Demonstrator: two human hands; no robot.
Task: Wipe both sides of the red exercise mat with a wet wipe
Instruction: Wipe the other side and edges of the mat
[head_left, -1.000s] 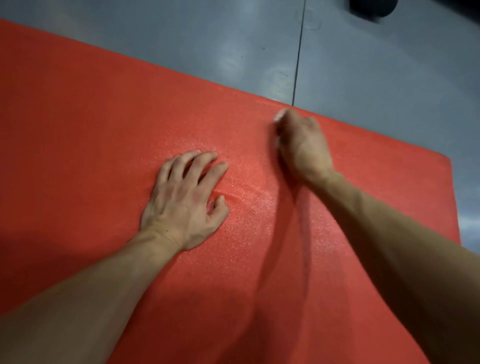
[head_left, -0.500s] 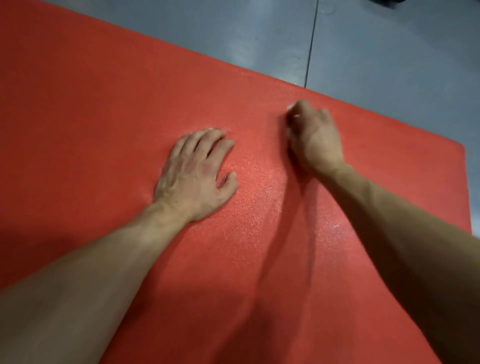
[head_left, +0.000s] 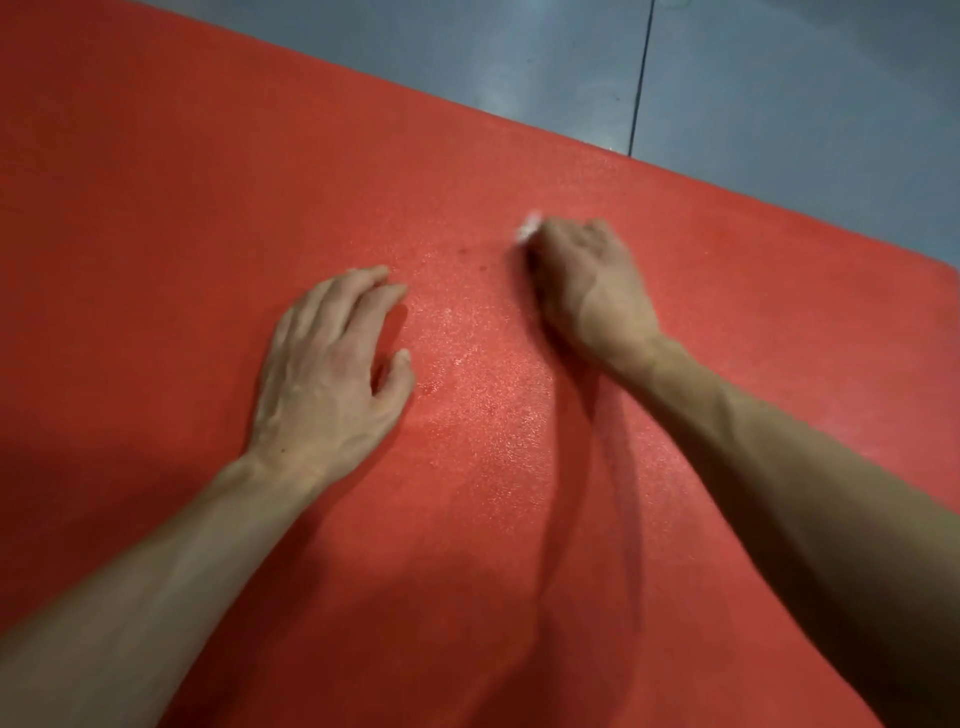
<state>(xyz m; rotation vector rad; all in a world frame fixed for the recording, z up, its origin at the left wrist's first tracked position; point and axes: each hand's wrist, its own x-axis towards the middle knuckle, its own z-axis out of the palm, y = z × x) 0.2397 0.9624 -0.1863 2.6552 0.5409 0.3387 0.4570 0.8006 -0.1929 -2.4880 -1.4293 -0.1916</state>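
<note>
Two bare hands worked on the red exercise mat (head_left: 182, 218), which lay flat on the grey floor (head_left: 779, 104) and filled most of the view, its far edge running down toward the right.

At the left, the left hand (head_left: 327, 374) lay palm-down on the mat with its fingers straight and close together and the thumb held a little apart, holding nothing. Its forearm came in from the near left corner, and the flat press looked meant to pin the thin mat so it would not slide or bunch under the wiping.

Between the hands, the mat's surface glistened with a speckled sheen, probably moisture left by the wipe, so this patch seemed already covered.

At the right, the right hand (head_left: 587, 280) was curled into a fist, knuckles up, gripping the wet wipe (head_left: 529, 231), of which only a small white bit showed at its far left side. That hand sat on the mat, near but short of the far edge, with the wrist bent and the forearm reaching in from the near right. A balled grip likely let it bear down harder. Whether the underside had been wiped could not be told.
</note>
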